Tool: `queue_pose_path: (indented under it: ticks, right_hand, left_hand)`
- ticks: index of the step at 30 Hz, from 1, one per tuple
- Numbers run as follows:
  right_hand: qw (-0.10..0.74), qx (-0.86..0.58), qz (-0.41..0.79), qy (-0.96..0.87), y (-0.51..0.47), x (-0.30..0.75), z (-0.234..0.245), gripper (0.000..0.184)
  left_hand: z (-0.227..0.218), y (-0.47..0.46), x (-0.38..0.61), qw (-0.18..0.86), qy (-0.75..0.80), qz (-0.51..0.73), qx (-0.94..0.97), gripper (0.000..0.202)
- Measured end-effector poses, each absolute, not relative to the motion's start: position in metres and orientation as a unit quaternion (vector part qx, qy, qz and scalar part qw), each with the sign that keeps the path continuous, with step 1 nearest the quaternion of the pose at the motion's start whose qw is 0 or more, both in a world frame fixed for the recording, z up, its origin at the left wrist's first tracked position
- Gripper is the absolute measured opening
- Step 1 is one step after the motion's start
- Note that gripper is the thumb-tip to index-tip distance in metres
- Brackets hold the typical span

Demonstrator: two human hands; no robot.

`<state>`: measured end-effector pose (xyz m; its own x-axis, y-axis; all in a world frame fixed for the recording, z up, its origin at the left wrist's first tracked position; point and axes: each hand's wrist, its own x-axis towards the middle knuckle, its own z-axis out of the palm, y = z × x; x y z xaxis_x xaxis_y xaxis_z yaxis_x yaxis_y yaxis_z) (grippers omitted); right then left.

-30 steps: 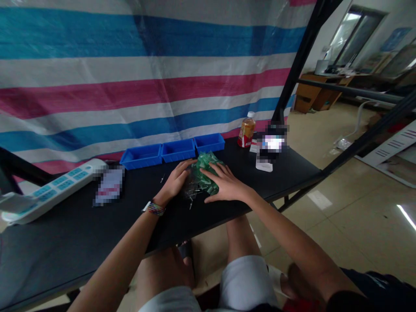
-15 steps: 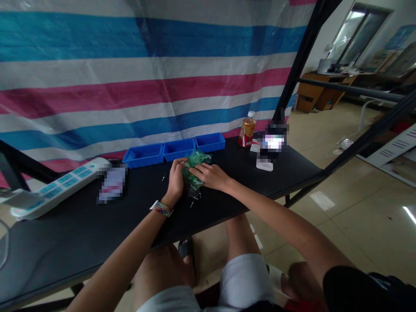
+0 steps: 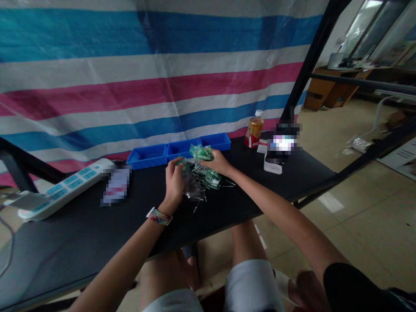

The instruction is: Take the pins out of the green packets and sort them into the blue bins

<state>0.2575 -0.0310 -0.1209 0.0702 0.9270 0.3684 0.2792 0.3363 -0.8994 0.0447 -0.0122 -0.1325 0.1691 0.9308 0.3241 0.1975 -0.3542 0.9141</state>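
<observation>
My right hand (image 3: 221,163) is closed on a crumpled green plastic bag (image 3: 200,152), raised just in front of the blue bins. My left hand (image 3: 174,181) curls its fingers at the edge of a clear plastic bag (image 3: 194,190), which lies on the black table. Between both hands is a heap of thin metal pins with green wrapping (image 3: 209,177). Several loose pins (image 3: 196,207) have come to rest near the clear bag, others just right of the heap. What exactly the pins are is too small to tell.
Three blue bins (image 3: 147,157) stand in a row behind the hands. A power strip (image 3: 69,186) and a blurred pale item (image 3: 116,185) lie to the left. On the right stand a drink bottle (image 3: 254,130) and a blurred lit device (image 3: 283,144) by a black frame post.
My right hand has lifted the green bag up and away from the pile. More pins and the clear bag now show between the hands. The view has shifted slightly.
</observation>
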Motion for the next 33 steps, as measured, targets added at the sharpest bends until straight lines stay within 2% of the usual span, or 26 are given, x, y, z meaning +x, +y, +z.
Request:
queue_pose_path:
  ticks: [2, 5, 9, 14, 18, 21, 24, 28, 30, 33]
  right_hand:
    - [0.536, -0.517, 0.315, -0.589, -0.029, 0.262, -0.123, 0.026]
    - [0.510, -0.552, 0.272, -0.601, -0.034, 0.273, -0.119, 0.025]
    - [0.474, -0.552, 0.206, -0.654, -0.045, 0.287, -0.107, 0.030]
    - [0.394, -0.555, 0.131, -0.721, -0.062, 0.285, -0.094, 0.046]
    - [0.328, -0.551, 0.096, -0.762, -0.076, 0.279, -0.085, 0.063]
    - [0.308, -0.522, 0.109, -0.788, -0.080, 0.285, -0.082, 0.069]
    - [0.328, -0.491, 0.139, -0.795, -0.083, 0.299, -0.085, 0.071]
    - [0.352, -0.530, 0.137, -0.759, -0.102, 0.307, -0.093, 0.059]
    - [0.320, -0.560, 0.124, -0.754, -0.119, 0.303, -0.099, 0.073]
    - [0.231, -0.592, 0.116, -0.763, -0.140, 0.294, -0.111, 0.118]
  left_hand:
    - [-0.129, -0.016, 0.039, 0.322, 0.451, 0.464, 0.691, 0.043]
    - [-0.122, -0.026, 0.031, 0.240, 0.469, 0.396, 0.752, 0.054]
    - [-0.113, -0.042, 0.024, 0.164, 0.403, 0.316, 0.843, 0.062]
    - [-0.109, -0.060, 0.022, 0.109, 0.288, 0.206, 0.929, 0.072]
    - [-0.115, -0.065, 0.031, 0.086, 0.266, 0.167, 0.945, 0.078]
    - [-0.119, -0.068, 0.040, 0.063, 0.277, 0.180, 0.942, 0.074]
    - [-0.117, -0.073, 0.044, 0.027, 0.287, 0.210, 0.934, 0.062]
    - [-0.104, -0.068, 0.040, 0.023, 0.277, 0.249, 0.928, 0.045]
    - [-0.097, -0.056, 0.035, 0.031, 0.269, 0.250, 0.930, 0.046]
    - [-0.092, -0.030, 0.025, 0.029, 0.257, 0.215, 0.942, 0.060]
